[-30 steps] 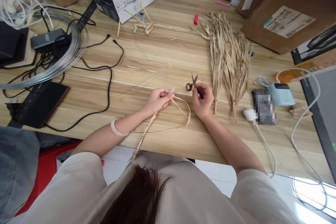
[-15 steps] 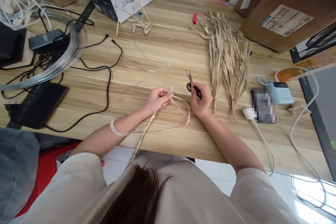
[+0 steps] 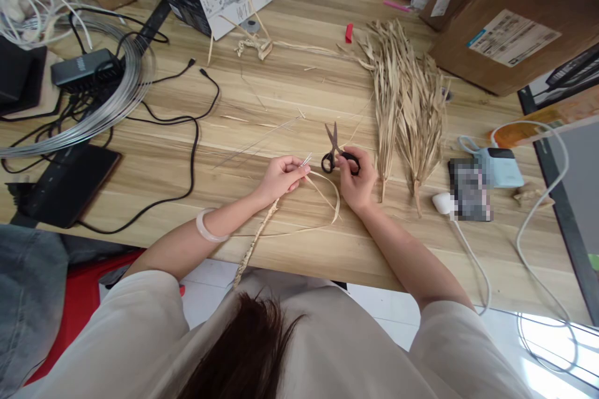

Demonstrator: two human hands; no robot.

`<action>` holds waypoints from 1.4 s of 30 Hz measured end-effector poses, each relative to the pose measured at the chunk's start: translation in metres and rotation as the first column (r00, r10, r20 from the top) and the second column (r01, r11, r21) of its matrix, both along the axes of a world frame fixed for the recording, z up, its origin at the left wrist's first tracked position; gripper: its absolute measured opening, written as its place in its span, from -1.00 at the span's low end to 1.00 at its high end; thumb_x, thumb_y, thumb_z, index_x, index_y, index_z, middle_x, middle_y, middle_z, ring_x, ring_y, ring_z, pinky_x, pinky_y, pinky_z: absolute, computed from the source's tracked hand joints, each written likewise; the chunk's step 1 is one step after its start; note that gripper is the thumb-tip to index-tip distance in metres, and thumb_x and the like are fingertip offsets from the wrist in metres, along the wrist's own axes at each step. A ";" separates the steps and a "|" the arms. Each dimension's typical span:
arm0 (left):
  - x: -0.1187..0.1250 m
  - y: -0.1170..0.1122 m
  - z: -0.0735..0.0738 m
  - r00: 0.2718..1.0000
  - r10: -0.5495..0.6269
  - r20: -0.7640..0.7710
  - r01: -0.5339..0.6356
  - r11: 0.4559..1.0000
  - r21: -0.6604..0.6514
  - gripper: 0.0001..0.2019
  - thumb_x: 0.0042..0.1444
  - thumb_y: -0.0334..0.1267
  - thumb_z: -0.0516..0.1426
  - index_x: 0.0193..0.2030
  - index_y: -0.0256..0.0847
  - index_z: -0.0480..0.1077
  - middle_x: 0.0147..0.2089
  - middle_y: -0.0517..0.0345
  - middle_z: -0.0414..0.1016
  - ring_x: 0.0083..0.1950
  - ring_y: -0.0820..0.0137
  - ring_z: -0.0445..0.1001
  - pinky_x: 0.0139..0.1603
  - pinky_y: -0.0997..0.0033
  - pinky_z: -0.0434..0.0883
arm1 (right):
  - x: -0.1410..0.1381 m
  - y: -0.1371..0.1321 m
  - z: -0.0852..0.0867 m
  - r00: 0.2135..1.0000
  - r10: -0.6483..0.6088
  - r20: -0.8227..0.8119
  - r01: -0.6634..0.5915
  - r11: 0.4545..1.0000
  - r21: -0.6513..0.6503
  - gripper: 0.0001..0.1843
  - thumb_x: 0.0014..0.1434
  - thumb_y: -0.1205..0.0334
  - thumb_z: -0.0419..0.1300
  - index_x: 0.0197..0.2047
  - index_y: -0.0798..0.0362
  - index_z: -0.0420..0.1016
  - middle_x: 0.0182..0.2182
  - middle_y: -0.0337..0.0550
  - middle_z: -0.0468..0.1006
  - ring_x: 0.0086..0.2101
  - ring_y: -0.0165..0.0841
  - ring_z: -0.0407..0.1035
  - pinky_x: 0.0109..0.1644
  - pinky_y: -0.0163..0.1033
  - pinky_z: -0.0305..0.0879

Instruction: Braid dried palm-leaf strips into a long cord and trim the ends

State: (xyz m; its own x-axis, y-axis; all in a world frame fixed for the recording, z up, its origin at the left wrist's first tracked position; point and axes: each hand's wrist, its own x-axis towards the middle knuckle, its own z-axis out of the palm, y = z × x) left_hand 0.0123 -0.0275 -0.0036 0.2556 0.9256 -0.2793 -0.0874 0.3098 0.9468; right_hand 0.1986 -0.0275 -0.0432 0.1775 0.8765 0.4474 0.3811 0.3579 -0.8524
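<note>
My left hand (image 3: 285, 176) is closed in a pinch on a braided straw cord (image 3: 255, 242), which hangs down over the table's front edge. Thin pale wire-like ends (image 3: 307, 159) stick up past its fingertips. From the same hand a flat straw strip (image 3: 336, 201) loops to the right and back along the table. My right hand (image 3: 358, 179) grips black-handled scissors (image 3: 333, 148) by one finger loop, with the blades spread and pointing away from me. A gap separates the blades from the left hand.
Two bundles of dried leaves (image 3: 407, 106) lie right of centre. Coiled wire (image 3: 133, 87), black cables (image 3: 194, 149) and a dark phone-like slab (image 3: 72, 187) are at left. Boxes stand behind, including a brown carton (image 3: 496, 31). A light-blue charger (image 3: 505, 167) sits at right.
The scissors have opened and turned in my right hand, so their second loop shows and the blades are spread. My left hand and the braided straw cord stay put.
</note>
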 end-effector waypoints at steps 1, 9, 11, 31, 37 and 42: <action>0.000 0.000 0.000 1.000 0.001 -0.001 -0.001 1.000 0.001 -0.72 -0.07 -0.17 0.29 -0.39 -0.35 0.36 -0.57 0.18 0.46 -0.73 0.71 0.12 -0.74 0.62 -0.02 | -0.001 0.000 -0.001 0.997 0.034 -0.064 -0.036 0.998 -0.041 -0.77 0.19 0.12 0.15 -0.07 -0.05 0.36 -0.25 -0.18 0.54 -0.41 -0.41 0.49 -0.35 -0.25 0.48; 0.000 0.001 -0.002 1.000 0.003 -0.001 -0.003 1.000 -0.006 -0.73 -0.06 -0.18 0.29 -0.40 -0.34 0.36 -0.56 0.19 0.47 -0.74 0.72 0.12 -0.74 0.62 -0.02 | -0.003 0.006 0.004 0.954 -0.018 -0.301 -0.014 0.994 -0.104 -0.64 -0.04 0.17 0.36 -0.22 -0.01 0.30 -0.35 -0.24 0.50 -0.34 -0.41 0.49 -0.26 -0.27 0.49; 0.000 0.000 -0.002 1.000 0.004 0.002 -0.004 1.000 -0.006 -0.73 -0.07 -0.18 0.29 -0.40 -0.33 0.35 -0.57 0.19 0.47 -0.74 0.71 0.12 -0.74 0.62 -0.02 | -0.004 0.007 0.004 0.929 -0.024 -0.369 -0.030 0.990 -0.139 -0.66 -0.04 0.14 0.35 -0.27 -0.01 0.28 -0.37 -0.27 0.45 -0.43 -0.46 0.44 -0.37 -0.30 0.46; 0.000 0.001 0.001 1.000 0.009 -0.005 -0.009 1.000 -0.027 -0.68 0.04 -0.05 0.20 -0.39 -0.33 0.39 -0.65 0.27 0.34 -0.76 0.68 0.13 -0.76 0.61 -0.05 | 0.005 0.010 -0.010 0.975 -0.017 -0.221 0.048 0.989 0.136 -0.81 0.22 0.17 0.09 -0.30 -0.05 0.54 -0.14 -0.13 0.33 -0.08 -0.25 0.43 0.00 0.03 0.43; 0.000 0.001 0.003 1.000 0.018 -0.016 -0.019 0.999 -0.043 -0.74 0.09 -0.13 0.14 -0.37 -0.35 0.39 -0.63 0.22 0.38 -0.76 0.66 0.14 -0.76 0.61 -0.03 | 0.000 0.006 0.000 0.972 -0.017 -0.232 0.038 0.996 0.085 -0.88 0.07 0.18 0.26 -0.40 0.02 0.42 -0.27 -0.17 0.29 -0.23 -0.36 0.42 -0.08 -0.08 0.45; -0.001 0.001 0.002 1.000 0.029 -0.012 -0.030 0.999 -0.021 -0.74 0.05 -0.13 0.17 -0.35 -0.35 0.40 -0.63 0.23 0.38 -0.76 0.66 0.15 -0.76 0.61 -0.03 | -0.008 0.004 0.001 0.925 0.083 -0.372 -0.078 0.997 0.029 -0.63 -0.05 0.24 0.33 -0.29 -0.04 0.18 -0.28 -0.28 0.26 -0.30 -0.45 0.43 -0.19 -0.23 0.44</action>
State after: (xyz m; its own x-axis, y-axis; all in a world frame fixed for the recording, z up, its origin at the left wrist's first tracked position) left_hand 0.0113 -0.0263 -0.0014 0.2250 0.9263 -0.3021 -0.0859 0.3277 0.9409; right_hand 0.1910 -0.0232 -0.0425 0.2629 0.8891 0.3748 0.0068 0.3867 -0.9222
